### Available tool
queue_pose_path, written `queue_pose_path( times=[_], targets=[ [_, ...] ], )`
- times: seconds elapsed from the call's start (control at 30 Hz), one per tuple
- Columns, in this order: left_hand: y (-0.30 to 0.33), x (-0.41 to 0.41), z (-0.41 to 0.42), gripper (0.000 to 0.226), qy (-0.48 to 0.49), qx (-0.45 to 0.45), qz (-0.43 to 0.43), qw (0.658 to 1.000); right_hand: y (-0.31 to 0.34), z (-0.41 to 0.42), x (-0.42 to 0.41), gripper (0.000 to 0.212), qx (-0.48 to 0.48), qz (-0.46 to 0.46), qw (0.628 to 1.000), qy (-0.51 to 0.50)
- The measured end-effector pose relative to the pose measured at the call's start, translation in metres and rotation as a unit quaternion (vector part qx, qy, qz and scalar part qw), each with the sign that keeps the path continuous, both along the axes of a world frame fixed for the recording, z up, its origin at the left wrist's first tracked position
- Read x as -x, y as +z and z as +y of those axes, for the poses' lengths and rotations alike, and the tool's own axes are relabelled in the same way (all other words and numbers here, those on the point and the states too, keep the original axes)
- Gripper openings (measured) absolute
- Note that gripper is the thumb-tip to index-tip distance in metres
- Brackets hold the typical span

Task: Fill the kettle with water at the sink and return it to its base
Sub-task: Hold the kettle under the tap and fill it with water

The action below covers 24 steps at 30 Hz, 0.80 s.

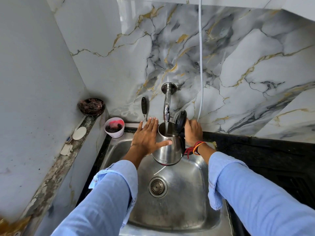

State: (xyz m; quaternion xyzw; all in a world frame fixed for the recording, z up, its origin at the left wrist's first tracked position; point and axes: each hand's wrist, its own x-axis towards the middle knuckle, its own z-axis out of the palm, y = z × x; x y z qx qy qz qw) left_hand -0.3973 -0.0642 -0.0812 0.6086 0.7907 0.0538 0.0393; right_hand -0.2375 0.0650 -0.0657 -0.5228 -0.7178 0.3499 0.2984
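A steel kettle (167,149) hangs over the steel sink (192,193), its black lid (181,120) flipped up. Its mouth sits right under the chrome tap (167,106), and a thin stream of water runs into it. My right hand (193,132) grips the kettle's handle on the right side, mostly hiding it. My left hand (147,137) lies flat against the kettle's left wall, fingers spread and thumb across the front. The kettle's base is not in view.
A white tub (114,127) with dark scrub material stands at the sink's back left corner, next to a black-handled utensil (144,108). A bowl (91,106) and soap pieces sit on the left ledge. A white cord (201,65) hangs down the marble wall. Black counter (255,150) lies right.
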Motion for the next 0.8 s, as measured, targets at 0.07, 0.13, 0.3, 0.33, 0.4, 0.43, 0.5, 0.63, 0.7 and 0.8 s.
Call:
queue_pose_path(
  times=[0.07, 0.13, 0.3, 0.33, 0.4, 0.43, 0.5, 0.63, 0.7, 0.8],
  targets=[
    [-0.0004, 0.0001, 0.0001, 0.125, -0.002, -0.002, 0.002, 1.0, -0.0008, 0.0007, -0.0005, 0.046, 0.005, -0.003, 1.0, 0.0],
    [-0.0009, 0.0, -0.0007, 0.124, -0.003, -0.002, 0.008, 1.0, -0.0012, 0.0002, -0.0005, 0.048, 0.007, -0.003, 1.0, 0.003],
    [-0.0006, -0.0007, -0.0011, 0.125, -0.003, 0.002, 0.007, 1.0, -0.0017, 0.0006, -0.001, 0.055, 0.005, -0.005, 1.0, 0.003],
    [-0.0005, -0.0006, -0.0015, 0.125, -0.002, 0.002, 0.007, 1.0, -0.0015, 0.0004, -0.0008, 0.056, 0.004, -0.006, 1.0, 0.004],
    [-0.0005, 0.0002, -0.0019, 0.125, 0.001, 0.001, 0.008, 1.0, -0.0004, -0.0002, 0.0001, 0.057, 0.006, -0.007, 1.0, 0.005],
    [-0.0007, 0.0003, -0.0021, 0.124, 0.002, 0.001, 0.008, 1.0, 0.0, -0.0006, 0.0004, 0.058, 0.007, -0.009, 1.0, 0.004],
    [-0.0011, 0.0004, -0.0024, 0.123, 0.003, 0.005, 0.009, 1.0, -0.0001, -0.0008, 0.0013, 0.055, 0.006, -0.012, 1.0, 0.003],
    [-0.0015, 0.0009, -0.0035, 0.123, 0.002, 0.006, 0.01, 1.0, -0.0015, -0.0018, 0.003, 0.05, 0.0, -0.012, 1.0, 0.004],
    [-0.0014, 0.0018, -0.0037, 0.123, 0.002, 0.004, 0.01, 1.0, -0.0025, -0.0011, 0.0039, 0.052, -0.005, -0.009, 1.0, 0.005],
    [-0.0011, 0.0031, -0.0035, 0.123, 0.004, 0.004, 0.01, 1.0, -0.0037, 0.0004, 0.0054, 0.054, 0.001, -0.01, 1.0, 0.007]
  ],
)
